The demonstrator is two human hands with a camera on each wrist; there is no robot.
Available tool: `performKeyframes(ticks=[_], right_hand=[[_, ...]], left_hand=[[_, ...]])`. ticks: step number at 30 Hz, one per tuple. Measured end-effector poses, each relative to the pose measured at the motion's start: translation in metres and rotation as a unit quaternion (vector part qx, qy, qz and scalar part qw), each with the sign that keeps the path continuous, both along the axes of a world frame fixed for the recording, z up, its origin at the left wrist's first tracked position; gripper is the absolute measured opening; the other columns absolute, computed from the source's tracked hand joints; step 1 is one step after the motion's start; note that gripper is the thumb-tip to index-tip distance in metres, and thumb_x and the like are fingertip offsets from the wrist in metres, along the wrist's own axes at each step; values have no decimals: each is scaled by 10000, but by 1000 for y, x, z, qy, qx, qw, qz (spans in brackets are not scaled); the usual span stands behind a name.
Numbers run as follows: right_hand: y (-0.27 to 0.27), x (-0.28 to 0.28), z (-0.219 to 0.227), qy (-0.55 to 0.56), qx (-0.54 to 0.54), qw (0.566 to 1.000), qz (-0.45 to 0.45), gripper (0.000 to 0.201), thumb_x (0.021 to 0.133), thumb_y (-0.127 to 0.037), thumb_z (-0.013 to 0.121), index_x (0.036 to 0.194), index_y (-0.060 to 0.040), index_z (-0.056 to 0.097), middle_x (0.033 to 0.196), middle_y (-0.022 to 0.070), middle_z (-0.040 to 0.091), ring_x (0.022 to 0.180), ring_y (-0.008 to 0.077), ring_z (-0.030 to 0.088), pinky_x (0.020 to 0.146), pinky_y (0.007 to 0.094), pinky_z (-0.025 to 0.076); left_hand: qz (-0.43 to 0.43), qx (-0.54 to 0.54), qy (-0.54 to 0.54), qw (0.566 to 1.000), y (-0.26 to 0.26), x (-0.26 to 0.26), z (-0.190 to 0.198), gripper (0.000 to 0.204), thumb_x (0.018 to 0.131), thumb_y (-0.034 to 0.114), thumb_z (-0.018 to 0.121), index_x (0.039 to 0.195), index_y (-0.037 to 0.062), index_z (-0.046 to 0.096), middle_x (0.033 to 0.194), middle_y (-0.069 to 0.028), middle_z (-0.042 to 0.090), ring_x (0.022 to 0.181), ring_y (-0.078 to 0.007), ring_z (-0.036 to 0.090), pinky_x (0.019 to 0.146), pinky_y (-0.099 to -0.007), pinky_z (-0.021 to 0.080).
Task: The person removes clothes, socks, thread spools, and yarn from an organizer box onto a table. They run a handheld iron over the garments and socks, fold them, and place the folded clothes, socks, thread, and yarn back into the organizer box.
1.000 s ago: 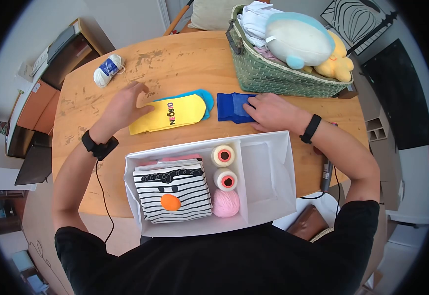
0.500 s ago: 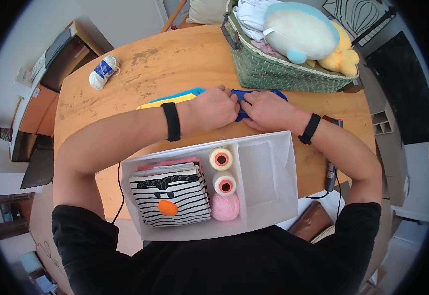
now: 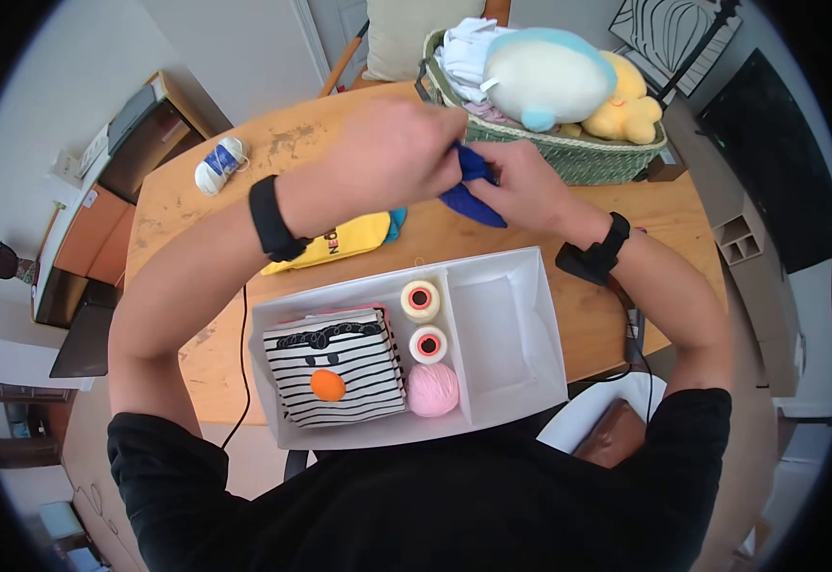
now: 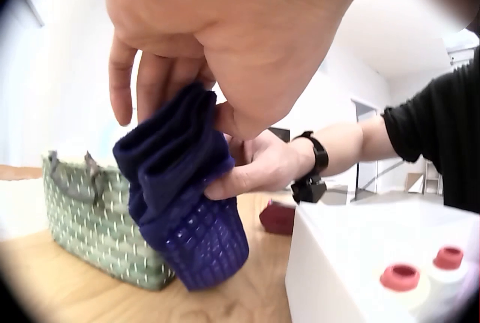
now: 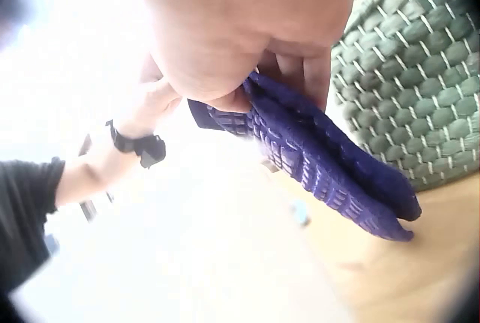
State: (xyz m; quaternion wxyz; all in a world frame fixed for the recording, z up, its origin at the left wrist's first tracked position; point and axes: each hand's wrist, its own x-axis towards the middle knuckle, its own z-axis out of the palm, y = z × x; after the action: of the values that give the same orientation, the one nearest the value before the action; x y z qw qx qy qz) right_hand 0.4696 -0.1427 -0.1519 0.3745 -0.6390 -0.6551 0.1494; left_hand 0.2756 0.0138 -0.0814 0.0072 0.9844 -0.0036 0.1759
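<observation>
A pair of dark blue socks [image 3: 473, 202] with raised grip dots [image 4: 206, 252] is held up over the table, bunched at the cuffs. My left hand [image 3: 392, 157] pinches the cuff end between thumb and fingers. Lower on the fabric, my right hand [image 3: 528, 191] grips the socks with its thumb across them. In the right wrist view the foot ends of the socks [image 5: 337, 169] hang out below the hand as two layers. Yellow socks [image 3: 357, 238] with lettering lie flat under my left forearm, partly hidden, with teal socks [image 3: 398, 224] showing behind them.
A white divided box [image 3: 502, 329] in front of me holds a folded striped garment [image 3: 339, 405], two thread spools [image 3: 421, 300] and a pink yarn ball [image 3: 432, 391]. A green woven basket [image 3: 578, 157] with plush toys stands behind. White yarn [image 3: 220, 167] lies far left.
My left hand has crossed from the yellow socks to the blue socks. Both hands have lifted the blue socks off the table, where they lay flat, and bunched them.
</observation>
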Motion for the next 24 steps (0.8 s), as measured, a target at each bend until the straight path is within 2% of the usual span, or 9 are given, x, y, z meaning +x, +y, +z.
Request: performKeyframes(ticks=[1,2,3,4,6,8,10,16,24], right_hand=[[2,-6,8,69,24,997,26,274,1029,-128,778,1274,-11,812,1050,177,855,866,234,817,820,370,645],[-1,-11,19,61,33,997,27,274,1029,-128,778,1274,-11,812,1050,177,855,866,234,817,820,370,645],[-5,-20,29,170,43,984,38,251,1062,-97,754,1279,19,803,1072,145,860,919,184,813,843,347,653],[-11,-34,46,276,53,958,51,229,1095,-65,730,1284,48,793,1094,113,864,973,134,809,865,323,660],[-24,-53,72,286,50,954,73,212,1125,-29,700,1287,84,777,1155,80,847,1022,126,804,906,295,663],[-32,-68,84,302,68,948,70,222,1116,-42,721,1300,65,785,1163,86,850,1011,127,806,911,296,660],[-44,-88,92,303,69,948,67,224,1112,-37,726,1306,54,789,1169,90,849,1002,123,806,916,296,660],[-72,-143,97,422,63,902,69,247,1107,-39,741,1333,55,771,1150,101,847,1004,133,818,880,308,677],[-98,-175,87,423,71,900,76,648,1105,-10,746,1684,17,457,1254,139,824,1080,207,828,906,343,704]], left_hand=[[0,9,-7,1000,-1,-6,16,266,911,178,836,1059,14,688,983,-140,793,962,-340,795,843,-467,625],[-22,-96,-63,993,0,-14,32,306,942,181,867,1136,1,712,1031,-133,812,1012,-291,805,888,-433,635],[-46,-200,-117,972,1,-22,45,349,973,185,898,1212,-12,737,1079,-126,831,1061,-242,815,933,-400,645],[-49,-190,-124,973,0,-31,55,349,973,185,898,1212,-12,737,1079,-126,831,1061,-242,815,933,-400,645],[-14,-467,-101,878,-1,-52,70,481,999,181,936,1386,-27,738,1157,-90,840,1133,-162,778,1033,-357,632],[-52,-480,-112,869,0,-71,65,549,966,262,974,1370,-43,760,1245,-119,851,1123,-167,797,1017,-351,646],[-62,-573,-71,814,-22,-98,59,653,957,263,991,1464,-44,716,1267,-113,846,1154,-176,796,1067,-357,634],[-99,-586,-119,796,-68,-149,46,497,1036,109,897,1478,-40,724,1270,-89,838,1155,-136,789,1051,-327,645],[-95,-612,-207,758,-93,-179,19,389,1044,-67,800,1431,-52,763,1265,-98,847,1077,-111,796,972,-275,660]])
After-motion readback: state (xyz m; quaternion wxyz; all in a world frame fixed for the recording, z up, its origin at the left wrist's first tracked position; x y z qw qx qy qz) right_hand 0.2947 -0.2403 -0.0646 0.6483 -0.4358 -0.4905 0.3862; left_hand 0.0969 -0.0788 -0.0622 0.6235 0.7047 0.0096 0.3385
